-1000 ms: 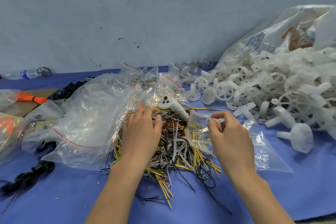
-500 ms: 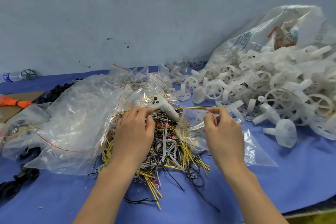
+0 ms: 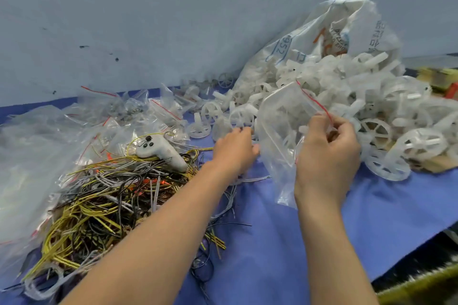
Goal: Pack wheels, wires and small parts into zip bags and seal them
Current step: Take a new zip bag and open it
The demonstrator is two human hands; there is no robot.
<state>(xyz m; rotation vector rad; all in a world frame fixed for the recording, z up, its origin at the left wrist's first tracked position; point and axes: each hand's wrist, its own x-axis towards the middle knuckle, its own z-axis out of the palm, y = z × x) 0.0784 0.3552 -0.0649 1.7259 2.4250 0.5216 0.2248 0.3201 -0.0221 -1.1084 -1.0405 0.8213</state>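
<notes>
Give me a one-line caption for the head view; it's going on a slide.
Right hand holds a clear zip bag while the left hand reaches toward white plastic wheels beside a wire pile.

small-parts packing bench, workshop type. blue-covered worktop (image 3: 309, 242) against a scuffed bare wall (image 3: 173, 20). bulk white plastic wheels (image 3: 371, 111) spill from a printed sack (image 3: 322, 32) beyond the fingers (image 3: 344, 129); loose wires (image 3: 106, 200) and zip bags (image 3: 138, 111) heaped to their left.
</notes>
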